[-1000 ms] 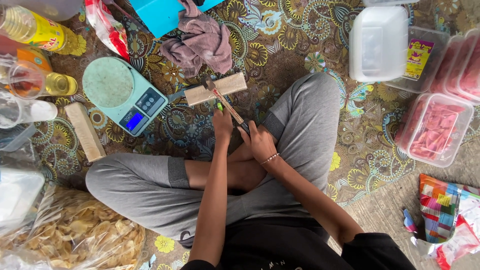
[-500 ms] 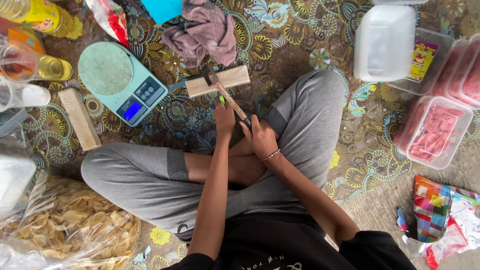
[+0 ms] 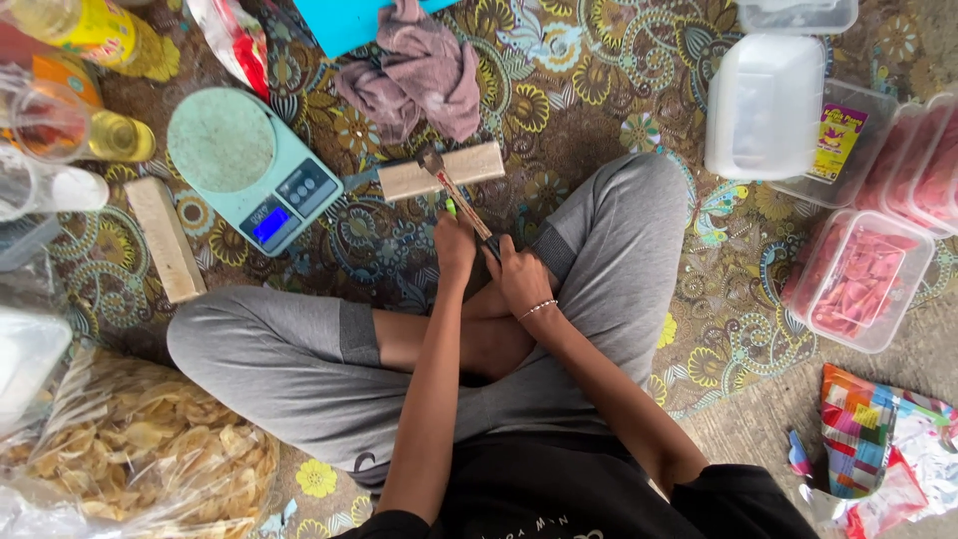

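At far left lie a clear bag of pale chips, a wooden block and bottles of yellow oil on the patterned floor mat. Next to these sits a pale green digital scale, display lit blue. A mauve cloth lies beyond it.

The person sits cross-legged in grey trousers. The left hand is closed, fingers curled around a small green item that is too small to identify. Just beside it, the right hand, a bracelet at the wrist, grips the handle end of a thin tool. The tool slants up and away, its dark head resting on a second wooden block lying flat on the mat just ahead of the knees.

To the right stand a white lidded container and clear tubs of pink snacks. Colourful wrappers lie at far right.
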